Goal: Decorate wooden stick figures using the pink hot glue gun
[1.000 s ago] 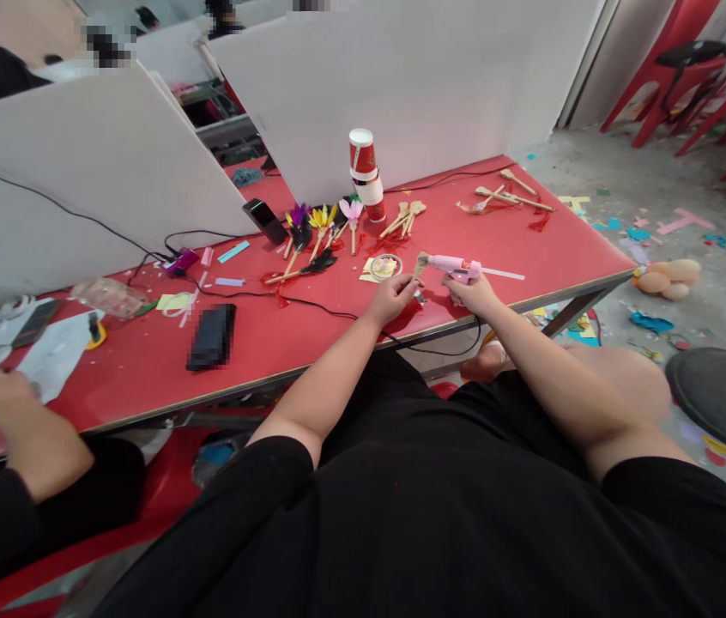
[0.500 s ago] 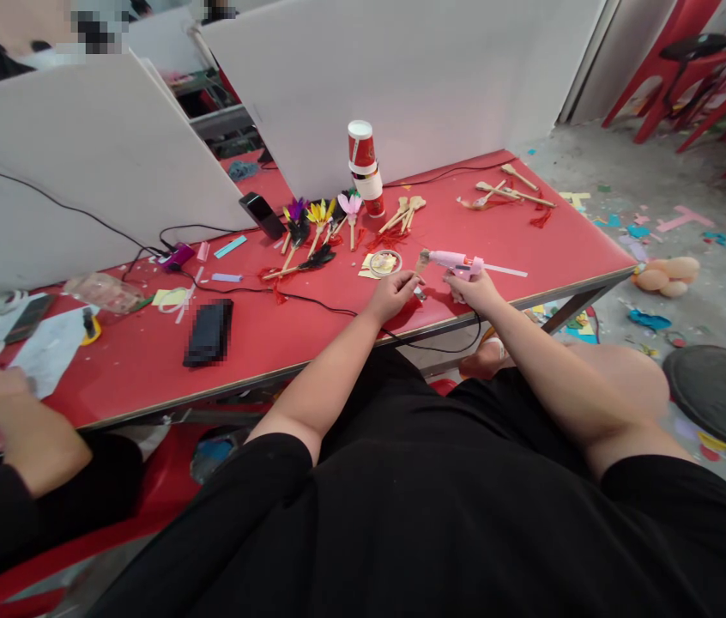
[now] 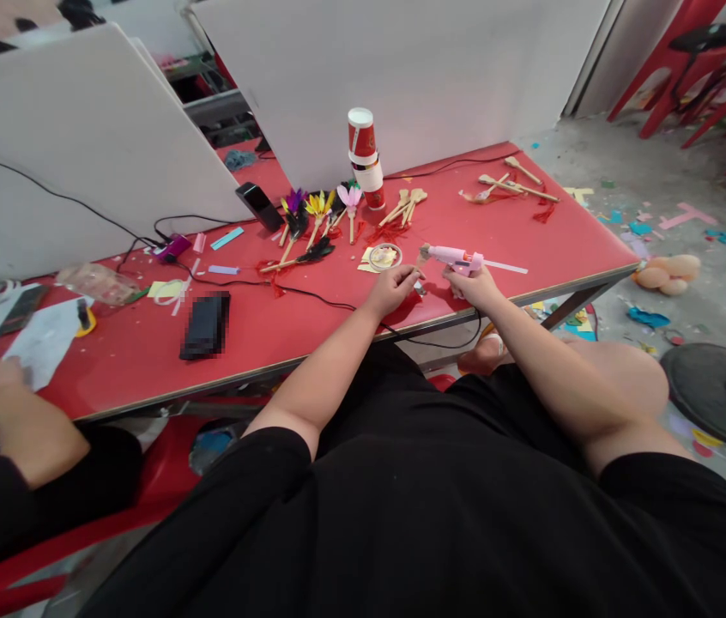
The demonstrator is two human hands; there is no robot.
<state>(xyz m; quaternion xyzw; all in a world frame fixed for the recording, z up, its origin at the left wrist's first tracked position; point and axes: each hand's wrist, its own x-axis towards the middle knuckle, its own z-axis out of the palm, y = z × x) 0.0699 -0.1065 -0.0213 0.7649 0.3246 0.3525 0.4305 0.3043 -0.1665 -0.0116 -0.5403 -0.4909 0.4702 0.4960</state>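
Note:
A pink hot glue gun [image 3: 456, 258] is in my right hand [image 3: 472, 286], its nozzle pointing left and a pale glue stick [image 3: 505, 268] jutting from its back. My left hand [image 3: 394, 289] is closed in a pinch on a small tan piece [image 3: 423, 256], partly hidden by the fingers. The piece's upper end is at the nozzle; whether they touch I cannot tell. Just beyond my left hand, a clear round ring [image 3: 371, 260] rests on yellow paper [image 3: 365, 265]. Under my hands, a small shiny object [image 3: 420, 289] lies on the red table [image 3: 299, 335].
Feathered sticks [image 3: 319, 210], bare wooden sticks [image 3: 411, 204] with red tassels and stacked paper cups [image 3: 366, 159] stand or lie behind. A black cable [image 3: 311, 299] crosses the table. A black wallet-like object [image 3: 205, 326] lies left; a co-worker's arm [image 3: 28, 421] rests beyond it.
The view has shifted slightly. The tan piece in my left hand appears turned a little, while the glue gun stays nearly where it was in my right hand.

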